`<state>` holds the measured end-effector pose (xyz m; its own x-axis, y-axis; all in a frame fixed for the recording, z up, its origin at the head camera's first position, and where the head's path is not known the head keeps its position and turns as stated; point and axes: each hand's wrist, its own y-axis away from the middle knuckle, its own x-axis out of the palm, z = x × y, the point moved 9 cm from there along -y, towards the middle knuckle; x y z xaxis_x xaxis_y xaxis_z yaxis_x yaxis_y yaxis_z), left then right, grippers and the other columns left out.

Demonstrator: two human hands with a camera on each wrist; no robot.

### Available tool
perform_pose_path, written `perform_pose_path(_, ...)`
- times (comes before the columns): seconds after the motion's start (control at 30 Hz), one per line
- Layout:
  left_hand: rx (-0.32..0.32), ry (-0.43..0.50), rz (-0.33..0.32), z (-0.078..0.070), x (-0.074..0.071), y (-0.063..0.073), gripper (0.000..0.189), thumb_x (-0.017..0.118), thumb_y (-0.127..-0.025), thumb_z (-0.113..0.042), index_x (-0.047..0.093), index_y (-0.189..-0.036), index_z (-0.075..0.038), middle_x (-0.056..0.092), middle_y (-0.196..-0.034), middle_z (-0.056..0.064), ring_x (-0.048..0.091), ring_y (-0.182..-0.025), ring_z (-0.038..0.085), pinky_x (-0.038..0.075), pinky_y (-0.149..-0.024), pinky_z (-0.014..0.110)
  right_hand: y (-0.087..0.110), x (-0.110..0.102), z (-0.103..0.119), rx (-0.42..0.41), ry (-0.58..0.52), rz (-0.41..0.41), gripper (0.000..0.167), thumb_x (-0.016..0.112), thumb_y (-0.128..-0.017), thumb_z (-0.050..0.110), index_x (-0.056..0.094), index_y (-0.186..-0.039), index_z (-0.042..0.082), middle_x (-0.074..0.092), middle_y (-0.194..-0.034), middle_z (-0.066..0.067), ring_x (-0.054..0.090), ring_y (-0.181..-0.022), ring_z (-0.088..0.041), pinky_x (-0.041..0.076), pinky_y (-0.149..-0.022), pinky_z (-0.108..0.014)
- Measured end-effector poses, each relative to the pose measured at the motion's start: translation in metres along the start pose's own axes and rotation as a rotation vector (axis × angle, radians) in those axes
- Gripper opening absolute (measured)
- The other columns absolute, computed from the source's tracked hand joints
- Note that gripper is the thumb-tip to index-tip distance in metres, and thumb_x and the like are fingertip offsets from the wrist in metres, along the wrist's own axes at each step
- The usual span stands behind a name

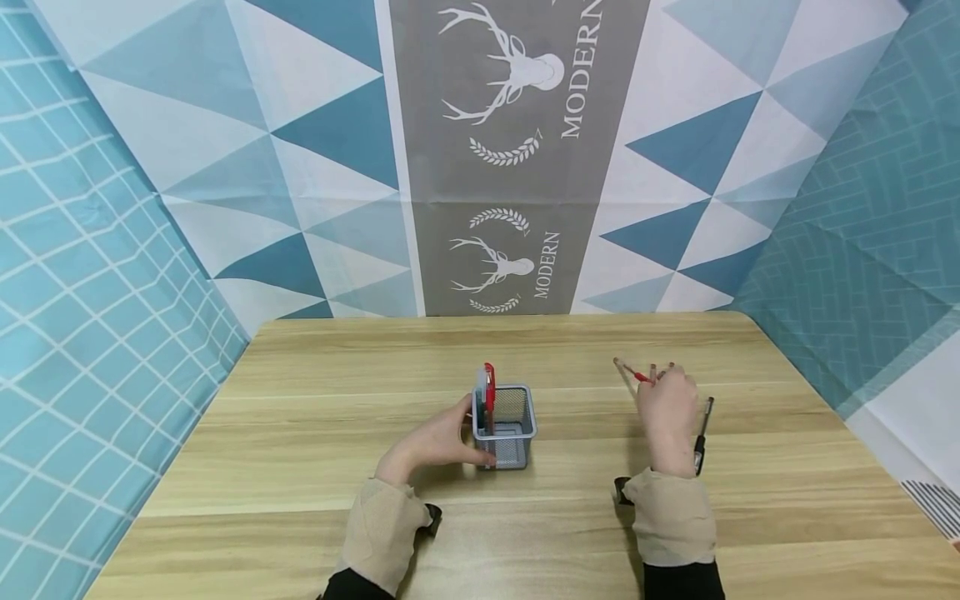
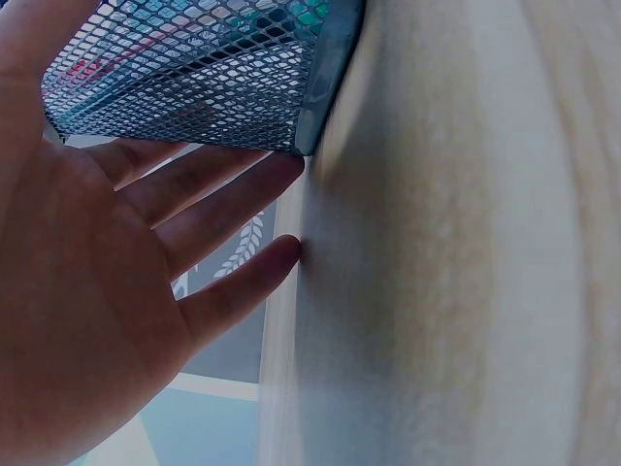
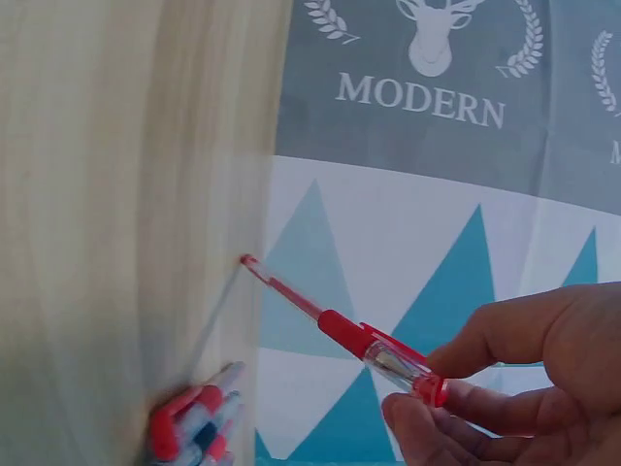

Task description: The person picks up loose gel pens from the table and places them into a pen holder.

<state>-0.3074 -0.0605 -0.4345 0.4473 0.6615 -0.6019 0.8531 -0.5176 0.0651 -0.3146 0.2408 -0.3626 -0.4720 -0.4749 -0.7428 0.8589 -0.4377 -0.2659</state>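
Note:
My left hand (image 1: 438, 433) grips a grey square mesh pen holder (image 1: 512, 454) at its left side, thumb across the near face and fingers behind. In the left wrist view, fingers lie along the mesh (image 2: 194, 107), little finger apart from it. Inside the holder a red pen (image 1: 490, 392) stands upright beside a pale and green item. My right hand (image 1: 667, 408) pinches a clear pen with red grip and clip (image 3: 344, 333) by its end, between thumb and fingers. The pen slants, its red tip close over the table.
A black pen (image 1: 702, 442) lies on the wooden table (image 1: 300, 467), right of my right hand. In the right wrist view, a cluster of pens (image 3: 199, 427) with red, white and blue parts lies low on the table side. Patterned cloth (image 1: 495, 167) hangs behind the table.

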Motion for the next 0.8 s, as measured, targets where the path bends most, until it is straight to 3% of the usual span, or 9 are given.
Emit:
perform_pose_path(0.2, -0.002, 0.002, 0.001, 0.000, 0.000, 0.000, 0.090, 0.081, -0.061, -0.035, 0.032, -0.135, -0.018, 0.058, -0.114, 0.001, 0.051, -0.109, 0.019, 0.039, -0.097, 0.041, 0.002, -0.013, 0.008, -0.033, -0.094, -0.142, 0.018, 0.052, -0.080, 0.003, 0.060, -0.091, -0.008, 0.055, -0.085, -0.024, 0.051, -0.081, -0.041, 0.040, -0.069, -0.050)
perform_pose_path(0.8, 0.011, 0.023, 0.006, 0.002, 0.001, 0.000, 0.088, 0.082, -0.061, -0.036, 0.034, -0.133, -0.020, 0.058, -0.112, -0.001, 0.052, -0.108, 0.017, 0.039, -0.097, 0.040, 0.004, -0.030, 0.018, -0.116, -0.293, -0.316, 0.017, 0.053, -0.083, 0.002, 0.063, -0.095, -0.003, 0.054, -0.090, -0.019, 0.051, -0.083, -0.033, 0.038, -0.072, -0.042)
